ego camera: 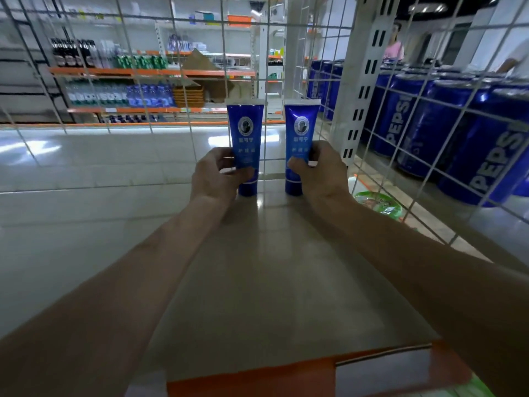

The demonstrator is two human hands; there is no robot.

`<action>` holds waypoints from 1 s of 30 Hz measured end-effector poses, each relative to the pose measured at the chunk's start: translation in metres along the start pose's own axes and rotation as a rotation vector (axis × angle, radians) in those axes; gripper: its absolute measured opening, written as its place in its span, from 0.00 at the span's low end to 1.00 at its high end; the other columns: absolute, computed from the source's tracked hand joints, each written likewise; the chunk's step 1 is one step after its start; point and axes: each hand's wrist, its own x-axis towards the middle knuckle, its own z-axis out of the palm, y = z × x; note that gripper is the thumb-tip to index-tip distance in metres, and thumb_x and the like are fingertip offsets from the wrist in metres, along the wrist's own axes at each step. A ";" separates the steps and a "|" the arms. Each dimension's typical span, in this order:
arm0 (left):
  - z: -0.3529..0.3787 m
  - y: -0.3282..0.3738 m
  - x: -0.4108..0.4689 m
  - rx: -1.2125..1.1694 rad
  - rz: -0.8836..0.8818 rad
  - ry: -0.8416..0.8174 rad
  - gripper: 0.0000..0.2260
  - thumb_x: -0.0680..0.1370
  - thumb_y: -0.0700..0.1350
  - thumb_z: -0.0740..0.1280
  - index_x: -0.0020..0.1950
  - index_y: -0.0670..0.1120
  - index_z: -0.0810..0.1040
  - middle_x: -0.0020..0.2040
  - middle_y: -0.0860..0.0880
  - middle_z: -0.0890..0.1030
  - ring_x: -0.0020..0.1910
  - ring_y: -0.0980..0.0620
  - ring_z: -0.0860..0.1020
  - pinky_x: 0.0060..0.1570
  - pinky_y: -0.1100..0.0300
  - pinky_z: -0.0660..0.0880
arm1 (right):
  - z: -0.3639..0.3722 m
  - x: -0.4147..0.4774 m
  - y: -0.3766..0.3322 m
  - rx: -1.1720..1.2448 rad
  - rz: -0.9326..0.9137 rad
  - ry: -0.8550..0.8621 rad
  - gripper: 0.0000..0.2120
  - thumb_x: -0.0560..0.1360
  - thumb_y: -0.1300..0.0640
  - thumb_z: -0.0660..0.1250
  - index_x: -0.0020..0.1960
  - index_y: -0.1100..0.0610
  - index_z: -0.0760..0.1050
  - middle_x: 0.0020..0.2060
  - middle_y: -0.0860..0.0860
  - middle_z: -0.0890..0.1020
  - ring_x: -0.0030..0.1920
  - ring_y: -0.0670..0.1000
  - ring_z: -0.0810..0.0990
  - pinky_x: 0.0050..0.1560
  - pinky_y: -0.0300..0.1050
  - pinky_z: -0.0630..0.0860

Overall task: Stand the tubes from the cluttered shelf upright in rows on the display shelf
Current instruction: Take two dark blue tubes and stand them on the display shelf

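Blue tubes stood apart at the back of the pale display shelf [272,267], long axes vertical, caps down and crimped white ends up. The left hand [214,173] was curled round the left tube [245,138], and the right hand [320,170] gripped the right tube [300,133]. Each label bore a round emblem above white characters too blurred to read. A wire grid [189,81] rose just behind them. Past the side mesh stood blue cans [486,156] lettered PEPSI, with a green packet [378,203] lower down.

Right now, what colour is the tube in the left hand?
The tube is blue with white print; head view.
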 end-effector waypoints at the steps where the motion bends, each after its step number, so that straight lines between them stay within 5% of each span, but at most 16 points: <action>1: -0.001 0.000 0.001 -0.001 -0.006 -0.009 0.21 0.73 0.40 0.72 0.65 0.46 0.72 0.57 0.52 0.78 0.57 0.52 0.76 0.61 0.50 0.75 | 0.001 0.001 0.000 -0.006 0.000 0.000 0.17 0.78 0.57 0.66 0.65 0.58 0.69 0.61 0.51 0.77 0.54 0.46 0.73 0.44 0.34 0.69; 14: -0.002 -0.002 0.002 0.008 -0.007 -0.046 0.21 0.74 0.40 0.72 0.66 0.46 0.72 0.60 0.49 0.78 0.59 0.50 0.77 0.61 0.50 0.75 | -0.002 -0.003 0.002 0.062 0.031 -0.029 0.17 0.78 0.59 0.65 0.65 0.57 0.68 0.54 0.44 0.73 0.54 0.45 0.73 0.38 0.31 0.70; 23: -0.005 0.001 -0.002 -0.008 -0.028 -0.048 0.24 0.73 0.40 0.73 0.66 0.45 0.70 0.58 0.52 0.76 0.54 0.55 0.75 0.45 0.68 0.72 | -0.003 -0.001 0.003 0.032 0.044 -0.050 0.18 0.78 0.58 0.65 0.66 0.58 0.65 0.55 0.46 0.72 0.54 0.44 0.72 0.38 0.31 0.70; 27: -0.012 0.000 -0.006 0.041 -0.069 -0.041 0.28 0.71 0.42 0.75 0.68 0.44 0.69 0.63 0.49 0.76 0.59 0.51 0.76 0.56 0.57 0.75 | -0.006 -0.004 0.002 0.096 0.139 -0.069 0.23 0.77 0.60 0.67 0.68 0.59 0.63 0.59 0.49 0.72 0.57 0.47 0.73 0.49 0.37 0.74; 30: -0.020 0.007 -0.013 0.103 -0.078 0.002 0.28 0.70 0.44 0.76 0.67 0.44 0.71 0.60 0.49 0.78 0.56 0.53 0.76 0.52 0.60 0.74 | -0.012 -0.011 -0.002 0.233 0.243 -0.058 0.23 0.76 0.64 0.68 0.67 0.57 0.63 0.61 0.52 0.71 0.62 0.51 0.72 0.63 0.52 0.74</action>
